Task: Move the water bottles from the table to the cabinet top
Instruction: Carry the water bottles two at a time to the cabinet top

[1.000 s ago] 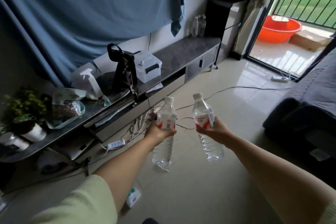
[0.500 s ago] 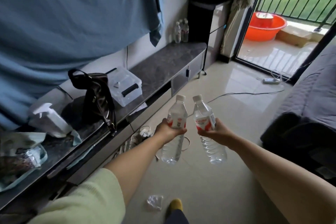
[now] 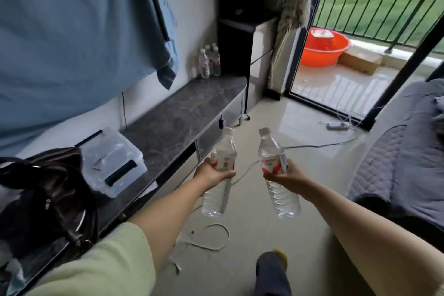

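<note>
Far to the left of the left hand (image 3: 212, 174), a dark bag (image 3: 48, 197) and a clear lidded box (image 3: 115, 161) sit on the grey cabinet top (image 3: 182, 113), which runs away ahead and to that hand's left. At its far end, well beyond both hands, a cluster of water bottles (image 3: 210, 61) stands against the wall; I judge that is where these 2 are headed.

The left hand is wrapped around the label band of 1 bottle (image 3: 222, 170), held nearly upright, cap up, over the floor just off the cabinet's front edge. A short gap to its right, the right hand (image 3: 284, 175) holds the second bottle (image 3: 276, 170) the same way, its cap tilted toward the first. The 2 bottles are near each other but apart.

Below the hands, a white cable (image 3: 211, 238) loops across the tiled floor (image 3: 276, 235), close to the person's foot (image 3: 274, 269). More cord and a power strip (image 3: 337, 125) lie ahead and to the right of the right hand, with a grey quilted sofa (image 3: 403, 163) beyond.

The main risk is underfoot: with both hands full, a step into that loop could snag and cause a stumble. The floor looks glossy, possibly slick. Each grip sits on a smooth label, so a jolt might let a bottle slide.
</note>
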{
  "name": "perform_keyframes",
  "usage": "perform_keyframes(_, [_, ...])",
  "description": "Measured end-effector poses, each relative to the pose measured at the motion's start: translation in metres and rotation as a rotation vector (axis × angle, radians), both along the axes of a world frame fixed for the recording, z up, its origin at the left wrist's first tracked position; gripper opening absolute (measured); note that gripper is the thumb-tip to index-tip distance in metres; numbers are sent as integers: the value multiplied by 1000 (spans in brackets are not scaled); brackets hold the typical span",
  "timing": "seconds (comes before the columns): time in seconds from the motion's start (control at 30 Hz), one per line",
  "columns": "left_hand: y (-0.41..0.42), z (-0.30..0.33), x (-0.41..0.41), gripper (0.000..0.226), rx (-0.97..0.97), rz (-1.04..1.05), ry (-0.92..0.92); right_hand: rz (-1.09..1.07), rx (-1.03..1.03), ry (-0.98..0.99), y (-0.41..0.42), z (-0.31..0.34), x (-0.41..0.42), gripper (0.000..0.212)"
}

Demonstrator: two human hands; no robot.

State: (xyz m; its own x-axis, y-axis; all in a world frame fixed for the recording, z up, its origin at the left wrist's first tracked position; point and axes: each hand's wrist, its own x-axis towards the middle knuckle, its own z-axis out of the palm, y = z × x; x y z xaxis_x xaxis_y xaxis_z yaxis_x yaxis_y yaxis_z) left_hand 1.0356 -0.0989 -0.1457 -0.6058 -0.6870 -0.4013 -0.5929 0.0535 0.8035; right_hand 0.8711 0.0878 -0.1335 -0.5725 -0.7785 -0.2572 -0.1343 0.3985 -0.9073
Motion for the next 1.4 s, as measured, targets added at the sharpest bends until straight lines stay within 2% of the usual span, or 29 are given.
perform_keyframes(0.13, [-27, 1, -88, 39, 30, 28, 55, 53, 37, 13, -32, 0, -86, 22])
perform_keyframes(0.37, [-72, 14, -224, 44, 113, 98, 51, 59, 105, 109, -97, 22, -240, 20])
perform_keyframes(0.5, [-112, 2, -266, 33, 142, 149, 42, 68, 119, 84, -149, 10, -294, 26])
perform_keyframes(0.67, [-198, -5, -321, 36, 155, 211, 12, 114, 96, 29, -244, 0, -347, 24])
perform_keyframes(0.8, [-283, -2, -368, 30, 192, 177, 19, 123, 99, -8, -322, -2, -394, 30])
perform_keyframes(0.93, [-370, 18, -407, 47, 140, 197, 3, 116, 46, -26, -401, 16, -439, 32])
perform_keyframes(1.13, [-448, 19, -457, 43, 166, 251, 56, 81, 105, -39, -482, 15, -490, 27])
perform_keyframes(1.23, [-480, 12, -482, 47, 160, 278, 34, 83, 181, 5, -523, 8, -517, 33])
perform_keyframes(1.3, [-498, 5, -499, 59, 163, 281, 20, 113, 193, 3, -548, -2, -536, 35])
perform_keyframes(1.4, [-530, -9, -530, 65, 147, 316, 1, 132, 261, 24, -592, -19, -574, 51])
